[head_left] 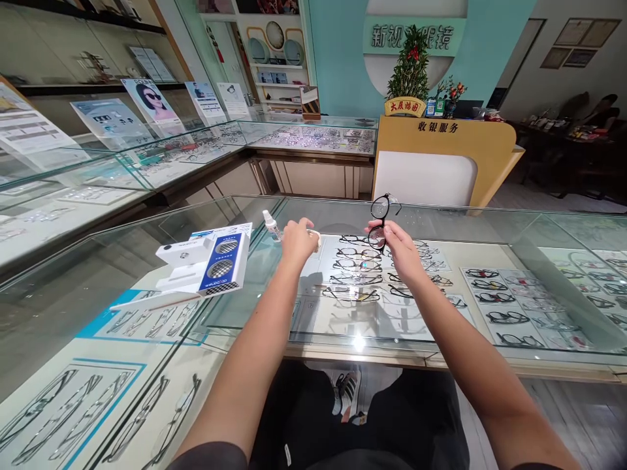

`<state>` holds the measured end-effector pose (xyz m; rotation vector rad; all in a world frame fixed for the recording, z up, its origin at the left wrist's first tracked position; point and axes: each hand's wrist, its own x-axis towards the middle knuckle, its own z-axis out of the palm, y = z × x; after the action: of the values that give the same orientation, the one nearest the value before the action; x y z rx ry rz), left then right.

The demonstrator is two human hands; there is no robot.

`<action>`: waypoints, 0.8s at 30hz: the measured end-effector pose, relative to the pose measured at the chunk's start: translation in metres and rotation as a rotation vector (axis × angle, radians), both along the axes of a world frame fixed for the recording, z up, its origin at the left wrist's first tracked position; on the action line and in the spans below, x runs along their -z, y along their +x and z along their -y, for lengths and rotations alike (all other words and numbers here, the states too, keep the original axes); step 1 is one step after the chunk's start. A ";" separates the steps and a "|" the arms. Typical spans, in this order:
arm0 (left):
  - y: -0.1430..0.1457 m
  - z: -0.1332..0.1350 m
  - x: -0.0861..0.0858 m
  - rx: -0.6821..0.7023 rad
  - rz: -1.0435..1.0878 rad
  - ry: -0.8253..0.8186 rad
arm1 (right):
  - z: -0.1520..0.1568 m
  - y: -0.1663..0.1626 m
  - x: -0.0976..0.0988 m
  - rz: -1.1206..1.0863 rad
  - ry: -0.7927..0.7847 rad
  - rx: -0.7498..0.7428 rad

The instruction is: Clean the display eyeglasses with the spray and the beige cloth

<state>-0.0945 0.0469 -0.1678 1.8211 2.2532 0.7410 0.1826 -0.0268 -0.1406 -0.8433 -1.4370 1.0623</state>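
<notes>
Black round-framed glasses (pixel 379 207) are held up on end above the glass counter, pinched at the lower lens side by my right hand (pixel 400 251). One temple sticks out to the right at the top. My left hand (pixel 298 243) is curled low over the counter, its back towards me. A small cream-coloured thing (pixel 318 240) shows at its right edge, and most of it is hidden by the fingers. Just left of that hand stands a small white spray bottle (pixel 271 225), slightly tilted in view.
A blue and white box (pixel 223 261) with a raised flap lies on the counter at the left. Rows of spectacles (pixel 356 279) sit under the glass top (pixel 274 307). Farther back are more display cases (pixel 313 138) and a yellow cashier desk (pixel 445 140) with a plant (pixel 410 68).
</notes>
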 end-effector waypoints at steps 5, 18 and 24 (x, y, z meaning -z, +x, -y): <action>-0.005 -0.008 0.010 -0.022 0.004 -0.141 | -0.001 0.000 0.002 0.018 0.001 0.000; -0.024 -0.020 0.017 -0.209 0.245 -0.057 | -0.001 -0.001 0.000 0.008 0.014 0.009; -0.035 -0.024 0.011 -0.236 0.498 0.136 | -0.001 0.000 0.000 -0.003 0.039 0.009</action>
<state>-0.1295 0.0709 -0.1784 1.2371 2.1301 1.2538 0.1829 -0.0255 -0.1409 -0.8199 -1.4457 1.0251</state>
